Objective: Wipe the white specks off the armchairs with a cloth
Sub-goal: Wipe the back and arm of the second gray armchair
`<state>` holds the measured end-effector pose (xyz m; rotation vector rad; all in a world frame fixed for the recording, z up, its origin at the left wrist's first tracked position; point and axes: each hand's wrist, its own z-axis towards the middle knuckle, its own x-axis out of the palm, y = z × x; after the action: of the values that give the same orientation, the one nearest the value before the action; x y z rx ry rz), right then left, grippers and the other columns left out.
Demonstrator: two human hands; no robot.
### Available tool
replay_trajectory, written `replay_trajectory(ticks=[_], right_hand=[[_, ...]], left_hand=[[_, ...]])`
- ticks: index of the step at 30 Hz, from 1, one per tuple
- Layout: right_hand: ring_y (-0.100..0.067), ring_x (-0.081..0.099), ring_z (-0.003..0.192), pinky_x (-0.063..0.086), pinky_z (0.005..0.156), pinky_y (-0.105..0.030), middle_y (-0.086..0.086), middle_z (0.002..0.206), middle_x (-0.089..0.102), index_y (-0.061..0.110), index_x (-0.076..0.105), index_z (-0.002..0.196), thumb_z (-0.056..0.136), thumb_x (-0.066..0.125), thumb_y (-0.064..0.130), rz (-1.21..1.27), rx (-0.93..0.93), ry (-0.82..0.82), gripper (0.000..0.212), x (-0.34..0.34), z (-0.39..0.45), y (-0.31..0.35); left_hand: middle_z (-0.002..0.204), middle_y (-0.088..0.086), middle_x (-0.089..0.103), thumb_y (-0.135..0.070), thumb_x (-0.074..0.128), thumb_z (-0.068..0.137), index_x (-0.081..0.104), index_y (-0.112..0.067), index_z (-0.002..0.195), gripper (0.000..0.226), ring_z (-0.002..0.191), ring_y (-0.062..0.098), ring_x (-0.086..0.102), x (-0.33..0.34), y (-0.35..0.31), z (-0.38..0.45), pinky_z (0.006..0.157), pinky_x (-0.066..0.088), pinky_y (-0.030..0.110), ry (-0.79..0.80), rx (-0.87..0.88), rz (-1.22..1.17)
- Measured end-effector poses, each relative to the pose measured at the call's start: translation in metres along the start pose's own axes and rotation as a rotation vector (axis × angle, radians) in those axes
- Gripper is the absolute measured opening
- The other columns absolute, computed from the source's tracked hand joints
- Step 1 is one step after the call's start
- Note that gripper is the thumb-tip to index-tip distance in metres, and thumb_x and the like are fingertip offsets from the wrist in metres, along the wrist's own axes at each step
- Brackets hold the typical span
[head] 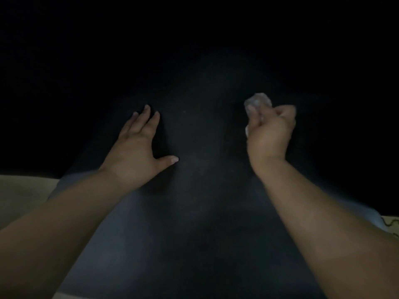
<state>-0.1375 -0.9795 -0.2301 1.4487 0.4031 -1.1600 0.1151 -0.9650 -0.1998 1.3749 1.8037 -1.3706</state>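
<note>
Cloth (258, 102) in right hand (269, 134) (blurred), dark armchair (198, 190)

armchair (200, 190): dark, matt upholstery, smooth-looking with a fine, even weave; no sheen; one tiny pale speck (184, 112) shows on it
cloth (257, 102): pale, whitish, soft and crumpled, bunched in the right hand (269, 130); blurred, so its weave cannot be told
left hand (138, 147): bare skin, matt, lying flat on the upholstery
floor (23, 190): pale beige, smooth, dull finish; material unclear
</note>
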Motion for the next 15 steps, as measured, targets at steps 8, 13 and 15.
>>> replay_trajectory(ticks=[8,13,15], right_hand=[[-0.034,0.05,0.081,0.046,0.068,-0.037,-0.02,0.091,0.051,0.015,0.071,0.109,0.087,0.065,0.025,-0.015,-0.644,0.307,0.025,-0.002,-0.039,0.029],[-0.032,0.051,0.105,0.043,0.089,-0.042,-0.02,0.115,0.054,0.024,0.066,0.105,0.09,0.058,0.029,-0.037,-0.36,0.223,0.018,0.043,0.014,0.066],[-0.03,0.056,0.095,0.048,0.077,-0.039,-0.018,0.107,0.055,0.022,0.062,0.086,0.082,0.068,0.023,0.069,-0.494,0.289,0.007,0.05,-0.004,0.086]], left_hand=[[0.161,-0.007,-0.006,-0.054,0.071,0.075,0.009,-0.023,0.154,0.105,0.147,0.013,-0.006,0.003,-0.003,-0.014,0.116,-0.001,0.023,-0.017,0.027,0.011],[0.161,-0.006,-0.002,-0.051,0.069,0.078,0.013,-0.02,0.153,0.098,0.147,0.013,-0.002,0.008,0.001,-0.028,0.114,-0.003,0.019,-0.085,0.0,0.005],[0.161,-0.005,-0.003,-0.051,0.068,0.079,0.012,-0.019,0.153,0.099,0.147,0.014,-0.002,0.007,0.003,-0.03,0.113,-0.004,0.019,-0.077,-0.026,0.001]])
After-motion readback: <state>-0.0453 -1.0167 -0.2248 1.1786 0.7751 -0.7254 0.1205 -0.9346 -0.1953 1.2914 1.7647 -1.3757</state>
